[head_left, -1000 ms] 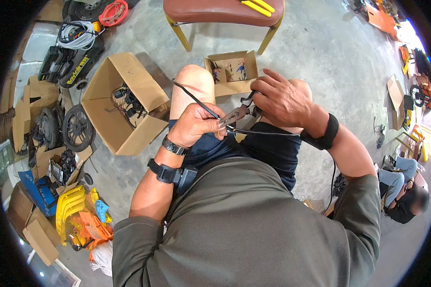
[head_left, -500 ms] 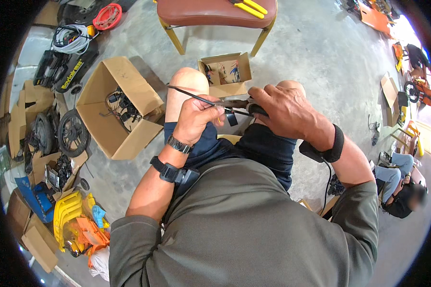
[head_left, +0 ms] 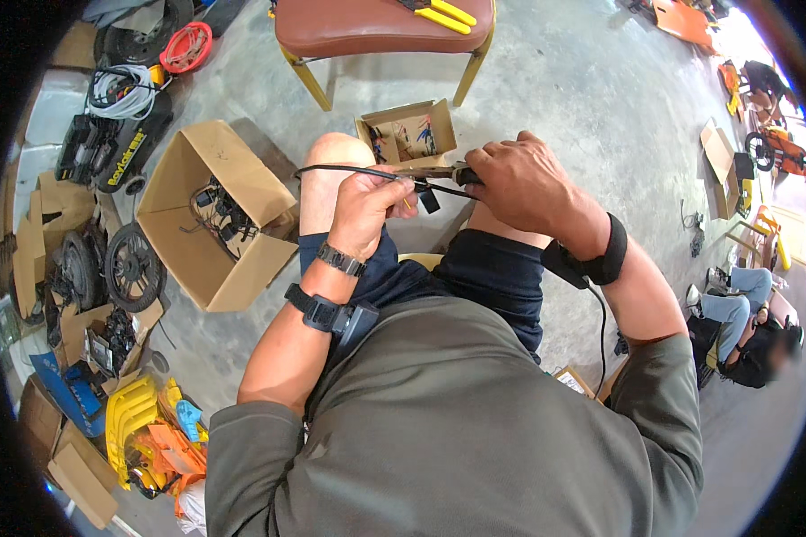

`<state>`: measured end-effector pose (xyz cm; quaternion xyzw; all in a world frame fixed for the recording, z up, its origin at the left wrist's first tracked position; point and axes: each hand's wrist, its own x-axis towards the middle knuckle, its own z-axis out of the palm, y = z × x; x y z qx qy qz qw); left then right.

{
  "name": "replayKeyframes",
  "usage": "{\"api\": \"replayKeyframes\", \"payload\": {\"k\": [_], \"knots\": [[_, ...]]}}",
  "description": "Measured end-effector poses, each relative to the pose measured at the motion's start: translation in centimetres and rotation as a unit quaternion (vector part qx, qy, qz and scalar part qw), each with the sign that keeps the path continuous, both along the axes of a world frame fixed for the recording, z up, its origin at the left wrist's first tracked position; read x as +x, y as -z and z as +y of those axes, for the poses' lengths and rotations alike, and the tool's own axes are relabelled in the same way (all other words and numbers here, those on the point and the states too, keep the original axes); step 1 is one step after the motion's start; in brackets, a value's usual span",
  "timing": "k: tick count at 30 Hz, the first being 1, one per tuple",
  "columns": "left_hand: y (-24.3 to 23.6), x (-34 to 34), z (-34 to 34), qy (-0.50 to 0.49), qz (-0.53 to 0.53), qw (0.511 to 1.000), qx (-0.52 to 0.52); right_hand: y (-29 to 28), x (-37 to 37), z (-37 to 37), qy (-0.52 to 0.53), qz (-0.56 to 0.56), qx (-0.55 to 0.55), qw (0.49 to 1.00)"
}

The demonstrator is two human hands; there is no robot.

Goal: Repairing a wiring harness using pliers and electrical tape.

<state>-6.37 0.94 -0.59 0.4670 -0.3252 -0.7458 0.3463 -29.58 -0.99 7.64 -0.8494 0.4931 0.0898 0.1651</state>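
The left hand pinches a black cable, the right hand grips pliers, seemingly working the cable, so the next squeeze calls for steadiness.

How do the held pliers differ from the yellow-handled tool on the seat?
The pliers show a dark handle; the yellow-handled tool has bright ones. The pliers are gripped in the right hand; the yellow-handled tool lies on the brown seat. Both are hand tools.
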Motion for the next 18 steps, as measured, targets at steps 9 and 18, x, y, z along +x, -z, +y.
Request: {"api": "replayKeyframes", "payload": {"k": [9,18], "knots": [[-0.1,1.2,0.8,0.011,0.063,0.998,0.028,2.7,-1.2,-0.6,0.052,-0.171,0.034,0.983],[-0.7,2.2,1.2,0.053,0.128,0.99,0.021,4.0,-0.3,-1.2,-0.077,-0.236,-0.101,0.963]]}}
